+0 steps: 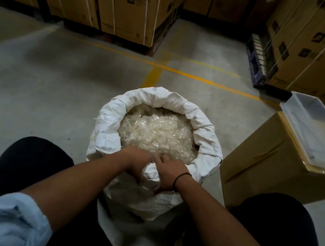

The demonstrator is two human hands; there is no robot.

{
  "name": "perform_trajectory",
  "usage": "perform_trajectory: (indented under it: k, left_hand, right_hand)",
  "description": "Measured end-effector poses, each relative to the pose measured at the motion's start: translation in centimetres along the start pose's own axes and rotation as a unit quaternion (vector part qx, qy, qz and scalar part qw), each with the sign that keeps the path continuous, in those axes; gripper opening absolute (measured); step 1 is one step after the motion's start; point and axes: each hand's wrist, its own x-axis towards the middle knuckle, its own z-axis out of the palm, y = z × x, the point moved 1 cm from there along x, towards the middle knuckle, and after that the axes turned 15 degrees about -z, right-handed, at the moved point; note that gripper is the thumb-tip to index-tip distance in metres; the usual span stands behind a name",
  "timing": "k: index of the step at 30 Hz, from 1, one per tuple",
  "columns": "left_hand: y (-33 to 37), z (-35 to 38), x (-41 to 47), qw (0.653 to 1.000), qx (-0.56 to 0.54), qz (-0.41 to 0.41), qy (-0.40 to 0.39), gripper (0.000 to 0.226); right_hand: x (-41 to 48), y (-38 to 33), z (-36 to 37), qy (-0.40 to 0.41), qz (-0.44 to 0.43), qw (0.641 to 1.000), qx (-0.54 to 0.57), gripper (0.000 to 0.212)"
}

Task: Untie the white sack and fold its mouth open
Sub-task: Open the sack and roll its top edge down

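Finishing the near fold on an already opened sack.

Both hands working the near rim: left hand (pixel 137 166) and right hand (pixel 167 174) side by side, fingers curled over the near lip, each pinching cloth and pressing it down and outward. Standing upright on the concrete floor (pixel 36 83) between the knees, white sack (pixel 207 142) with long axis vertical, mouth pointing straight up at the camera, cuff already rolled around the far and side rim. Filling it nearly to the brim, pale translucent plastic pieces (pixel 156 130). Risking spill or tip toward the knees if pulling the near lip too hard, contents sitting high. Sitting just right, cardboard box (pixel 256 168) carrying a clear tray (pixel 312 128); stacked cartons (pixel 129 2) well beyond.
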Motion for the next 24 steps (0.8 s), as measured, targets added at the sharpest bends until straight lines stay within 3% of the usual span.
perform_trajectory:
  k: [4, 7, 10, 15, 18, 21, 24]
  left_hand:
    - [-0.5, -0.6, 0.5, 0.997, -0.07, -0.001, -0.026, 0.067]
    - [-1.5, -0.3, 1.3, 0.989, -0.136, 0.004, -0.066, 0.062]
    - [-2.4, -1.2, 1.3, 0.974, -0.206, 0.006, -0.099, 0.072]
    - [-3.1, -1.5, 1.5, 0.965, -0.245, -0.014, -0.089, 0.071]
    - [-1.7, -1.0, 1.3, 0.981, -0.186, -0.014, -0.059, 0.051]
    - [0.3, 0.2, 0.7, 0.996, -0.082, -0.017, -0.029, 0.04]
    - [2.7, 2.1, -0.1, 0.995, 0.039, -0.04, 0.083, 0.031]
  right_hand:
    - [0.3, 0.2, -0.4, 0.002, 0.034, 0.999, 0.033, 0.127]
    - [0.3, -0.3, -0.7, 0.066, 0.031, 0.997, -0.01, 0.085]
    - [0.3, -1.0, -1.3, 0.153, -0.006, 0.984, -0.088, 0.057]
    - [0.5, -2.2, -1.3, 0.213, -0.023, 0.964, -0.161, 0.056]
    - [0.5, -2.2, -1.8, 0.193, -0.028, 0.975, -0.11, 0.05]
    - [0.8, -1.5, -2.4, 0.072, -0.004, 0.995, 0.065, 0.059]
    - [0.6, -1.0, -2.5, -0.015, 0.021, 0.989, 0.146, 0.055]
